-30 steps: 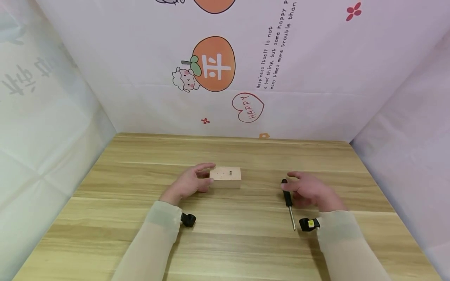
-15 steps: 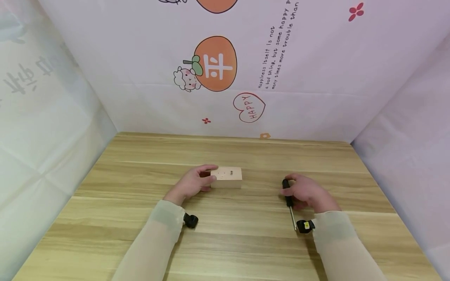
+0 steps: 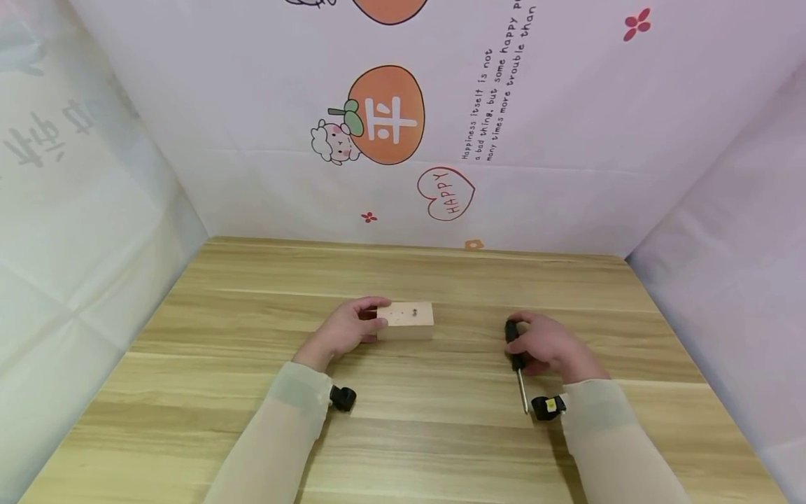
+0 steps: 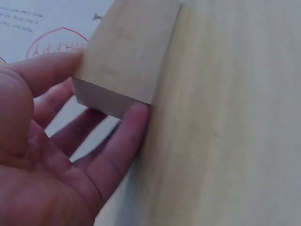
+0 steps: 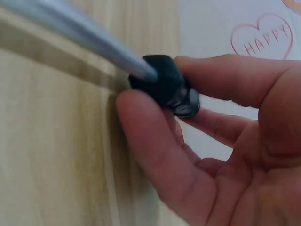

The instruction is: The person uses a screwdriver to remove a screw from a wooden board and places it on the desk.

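White printed cloth (image 3: 554,168) stands behind and to either side of a wood-grain table (image 3: 441,434). Two pale sleeves, the left one (image 3: 271,427) and the right one (image 3: 623,437), reach in over the table from the near side. The hands are well apart, each on its own thing. The left hand (image 3: 343,327) has thumb and fingers clamped about the left end of the block (image 3: 405,332). The right hand (image 3: 548,341) pinches the black handle of the screwdriver (image 3: 515,358) between thumb and fingers.

The block is near the middle of the table, its long side running left to right. The screwdriver is well to its right – shaft and tip toward the person; whether the tip touches the table I cannot tell.

A small black camera sits at each wrist, left (image 3: 343,399) and right (image 3: 545,408). Smallest of all, a screw (image 4: 98,17) stands out from the block's top – a few dark marks (image 3: 402,313) lie to its left.
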Available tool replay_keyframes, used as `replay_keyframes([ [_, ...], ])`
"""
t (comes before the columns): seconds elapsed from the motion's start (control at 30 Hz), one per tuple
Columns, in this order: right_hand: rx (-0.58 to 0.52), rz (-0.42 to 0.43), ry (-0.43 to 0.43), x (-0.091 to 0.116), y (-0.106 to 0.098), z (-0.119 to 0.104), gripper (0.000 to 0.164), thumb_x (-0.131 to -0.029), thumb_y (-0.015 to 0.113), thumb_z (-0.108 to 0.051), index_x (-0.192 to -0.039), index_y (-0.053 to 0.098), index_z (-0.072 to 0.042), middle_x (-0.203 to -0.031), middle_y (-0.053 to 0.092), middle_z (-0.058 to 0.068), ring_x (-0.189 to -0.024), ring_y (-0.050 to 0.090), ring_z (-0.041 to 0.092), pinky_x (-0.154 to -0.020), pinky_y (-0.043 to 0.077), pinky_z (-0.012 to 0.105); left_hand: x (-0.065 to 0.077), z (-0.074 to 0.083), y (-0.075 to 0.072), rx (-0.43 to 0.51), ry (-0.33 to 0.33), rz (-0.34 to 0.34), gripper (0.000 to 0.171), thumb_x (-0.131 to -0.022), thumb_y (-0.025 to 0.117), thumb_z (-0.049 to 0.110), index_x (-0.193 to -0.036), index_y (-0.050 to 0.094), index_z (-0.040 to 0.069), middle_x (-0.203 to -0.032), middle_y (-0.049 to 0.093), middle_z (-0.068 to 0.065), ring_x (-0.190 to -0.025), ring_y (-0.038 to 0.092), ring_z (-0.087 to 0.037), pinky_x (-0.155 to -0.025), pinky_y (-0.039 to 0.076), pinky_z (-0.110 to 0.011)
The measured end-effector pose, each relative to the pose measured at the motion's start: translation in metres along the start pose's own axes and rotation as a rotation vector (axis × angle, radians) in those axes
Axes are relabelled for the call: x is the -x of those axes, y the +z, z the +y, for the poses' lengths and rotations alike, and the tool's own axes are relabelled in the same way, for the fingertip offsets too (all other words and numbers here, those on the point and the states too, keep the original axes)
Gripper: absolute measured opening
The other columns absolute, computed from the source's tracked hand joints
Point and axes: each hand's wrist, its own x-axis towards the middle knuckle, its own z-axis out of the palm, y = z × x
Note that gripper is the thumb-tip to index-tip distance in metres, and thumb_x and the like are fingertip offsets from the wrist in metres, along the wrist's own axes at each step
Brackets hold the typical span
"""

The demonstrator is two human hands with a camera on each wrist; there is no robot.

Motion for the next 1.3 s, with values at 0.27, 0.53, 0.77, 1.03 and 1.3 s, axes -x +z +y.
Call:
replay_keyframes([
  [0.27, -0.44, -0.02, -0.162, -0.001, -0.024, -0.003, 0.072, -0.095, 0.064, 0.001, -0.156, 0.027, -0.01, -0.113, 0.053, 0.022, -0.088, 0.065, 0.027, -0.076, 0.058, 0.048, 0.003, 0.001, -0.001, -0.021, -0.024, 0.009, 0.04, -0.094, 0.072, 0.011, -0.133, 0.067, 0.018, -0.129, 0.057, -0.01, -0.105, 0.06, -0.023, -0.08, 0.057, -0.035],
  [0.53, -0.895, 0.069, -0.393, 0.014, -0.034, -0.044, 0.057, -0.093, 0.062, 0.012, -0.137, 0.044, -0.019, -0.099, 0.059, 0.01, -0.087, 0.069, 0.026, -0.076, 0.058, 0.046, 0.003, -0.002, -0.004, 0.026, -0.024, -0.012, 0.041, -0.094, 0.072, 0.011, -0.134, 0.066, 0.017, -0.129, 0.056, -0.011, -0.108, 0.058, -0.024, -0.083, 0.056, -0.036],
  [0.77, -0.948, 0.19, -0.519, 0.029, -0.022, -0.088, 0.065, -0.088, 0.068, 0.013, -0.141, 0.046, -0.017, -0.105, 0.055, 0.013, -0.09, 0.065, 0.025, -0.074, 0.058, 0.045, 0.008, -0.002, -0.002, 0.051, -0.034, -0.003, 0.039, -0.092, 0.074, 0.011, -0.13, 0.069, 0.019, -0.128, 0.057, -0.01, -0.106, 0.059, -0.023, -0.083, 0.056, -0.035],
  [1.03, -0.777, 0.342, -0.56, 0.034, 0.004, -0.126, 0.064, -0.088, 0.064, 0.015, -0.141, 0.053, -0.019, -0.106, 0.05, 0.016, -0.092, 0.063, 0.028, -0.073, 0.058, 0.044, 0.011, -0.005, 0.003, 0.086, -0.027, -0.018, 0.04, -0.093, 0.073, 0.011, -0.132, 0.067, 0.016, -0.123, 0.059, -0.01, -0.103, 0.059, -0.022, -0.082, 0.056, -0.035],
  [1.3, -0.608, 0.341, -0.588, 0.026, 0.034, -0.139, 0.064, -0.087, 0.063, 0.014, -0.14, 0.054, -0.019, -0.114, 0.054, 0.019, -0.097, 0.064, 0.03, -0.076, 0.058, 0.04, 0.011, -0.006, 0.001, 0.102, -0.041, -0.007, 0.04, -0.093, 0.073, 0.01, -0.131, 0.068, 0.017, -0.12, 0.059, -0.01, -0.101, 0.058, -0.023, -0.081, 0.056, -0.034],
])
